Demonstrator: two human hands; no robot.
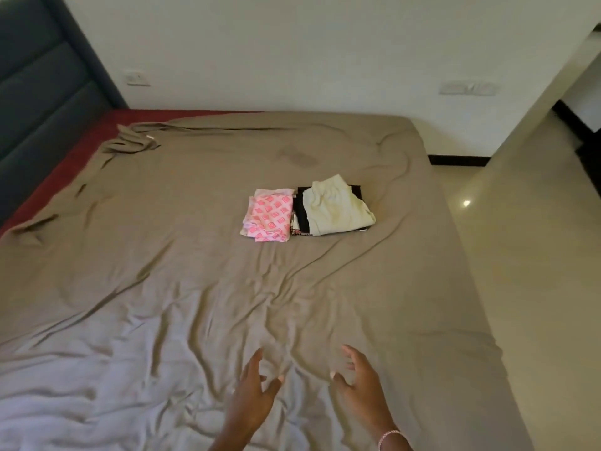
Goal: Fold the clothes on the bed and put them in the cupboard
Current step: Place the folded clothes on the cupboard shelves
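Note:
Two small stacks of folded clothes lie side by side near the middle of the bed. The left one is a pink patterned garment (268, 215). The right one is a cream garment (335, 206) on top of black folded clothes (303, 209). My left hand (252, 390) and my right hand (361, 382) hover over the near part of the bed with fingers spread and nothing in them, well short of the stacks. A pink bracelet (388, 438) sits on my right wrist.
A wrinkled taupe sheet (162, 288) covers the bed, and a red mattress edge (74, 151) shows at the far left by a dark padded headboard (35, 86). Shiny floor (520, 255) runs along the bed's right side. A white wall (292, 53) stands behind.

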